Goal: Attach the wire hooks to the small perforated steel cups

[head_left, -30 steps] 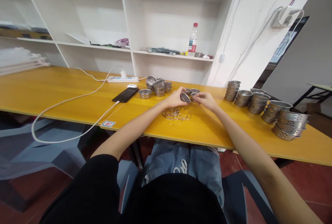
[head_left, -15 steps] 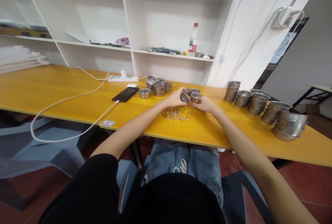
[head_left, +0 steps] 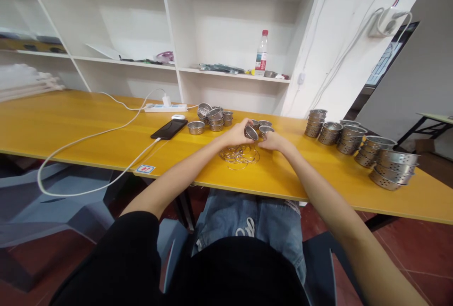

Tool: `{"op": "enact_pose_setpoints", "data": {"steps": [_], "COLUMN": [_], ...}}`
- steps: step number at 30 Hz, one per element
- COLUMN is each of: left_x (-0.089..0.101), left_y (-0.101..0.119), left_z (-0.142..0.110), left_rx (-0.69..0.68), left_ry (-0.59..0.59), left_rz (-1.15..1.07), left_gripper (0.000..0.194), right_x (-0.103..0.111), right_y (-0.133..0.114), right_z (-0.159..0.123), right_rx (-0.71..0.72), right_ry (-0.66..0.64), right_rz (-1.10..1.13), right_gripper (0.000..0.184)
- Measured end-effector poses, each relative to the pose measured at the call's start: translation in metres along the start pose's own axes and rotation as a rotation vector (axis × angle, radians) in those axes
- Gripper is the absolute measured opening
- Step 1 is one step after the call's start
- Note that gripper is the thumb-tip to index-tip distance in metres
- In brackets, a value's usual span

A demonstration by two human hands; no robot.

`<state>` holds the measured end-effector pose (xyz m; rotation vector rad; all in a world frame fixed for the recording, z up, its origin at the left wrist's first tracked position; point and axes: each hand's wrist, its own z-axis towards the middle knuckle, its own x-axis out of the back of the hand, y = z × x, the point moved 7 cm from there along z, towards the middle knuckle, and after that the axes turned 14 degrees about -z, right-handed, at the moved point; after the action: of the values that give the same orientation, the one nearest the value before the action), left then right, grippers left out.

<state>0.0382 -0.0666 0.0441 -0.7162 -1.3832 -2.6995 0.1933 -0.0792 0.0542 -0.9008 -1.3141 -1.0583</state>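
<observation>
My left hand (head_left: 237, 132) is wrapped round a small perforated metal strainer cup (head_left: 251, 132), tilted with its mouth toward me and to the right. Close by on its right, my right hand (head_left: 274, 141) has its fingertips pinched together near the cup's rim; what they hold, if anything, is too small to make out. Below both hands lies a loose heap of thin wire rings (head_left: 240, 157) on the yellow table (head_left: 279, 174). Just behind the hands stand a few more metal cups (head_left: 266, 129), partly covered by my fingers.
Several metal cups (head_left: 215, 124) are piled left of my hands. Stacks of perforated cups (head_left: 394, 170) line the table's right side. A black phone (head_left: 169, 129) on a white cable (head_left: 88, 134) lies at left, near a power strip (head_left: 166, 107). Shelves rise behind, holding a bottle (head_left: 261, 55).
My right hand has shifted slightly left, closer to the cup in my left hand. The left hand still holds that cup. The whole view has moved a little.
</observation>
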Motion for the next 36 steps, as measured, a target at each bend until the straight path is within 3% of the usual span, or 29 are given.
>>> {"op": "enact_pose_setpoints", "data": {"steps": [7,11,14,17,21,24,27,32,36], "left_x": [0.001,0.001,0.001,0.003,0.007,0.009,0.009,0.007,0.006], "left_y": [-0.002,-0.003,-0.003,-0.004,-0.006,-0.004,-0.001,0.000,-0.007], "left_z": [0.000,-0.001,-0.001,-0.001,-0.001,-0.002,-0.004,-0.006,-0.007], "left_rx": [0.003,0.011,0.009,0.007,0.020,0.029,0.026,0.034,0.047], "left_ry": [-0.001,-0.004,-0.009,0.000,0.006,0.008,0.009,0.004,0.006], "left_rz": [0.002,0.021,0.023,0.003,-0.042,-0.045,-0.049,-0.036,-0.041], "left_gripper": [0.075,0.075,0.075,0.075,0.077,0.076,0.076,0.075,0.078], "right_x": [-0.002,-0.005,-0.008,-0.003,-0.002,-0.006,-0.012,-0.015,-0.015], "right_y": [0.009,0.021,0.028,0.024,0.009,0.006,0.008,0.006,0.002], "right_z": [-0.008,-0.005,0.001,0.008,0.012,0.014,0.015,0.009,-0.002], "right_rx": [-0.069,-0.035,-0.001,0.131,0.377,0.421,0.366,0.280,0.227], "right_ry": [-0.201,-0.196,-0.106,0.094,0.214,0.141,0.007,-0.149,-0.264], "right_rz": [-0.024,0.047,0.123,0.196,0.206,0.227,0.215,0.080,0.117], "right_gripper": [0.016,0.024,0.020,0.006,0.016,0.009,0.006,0.018,0.022]}}
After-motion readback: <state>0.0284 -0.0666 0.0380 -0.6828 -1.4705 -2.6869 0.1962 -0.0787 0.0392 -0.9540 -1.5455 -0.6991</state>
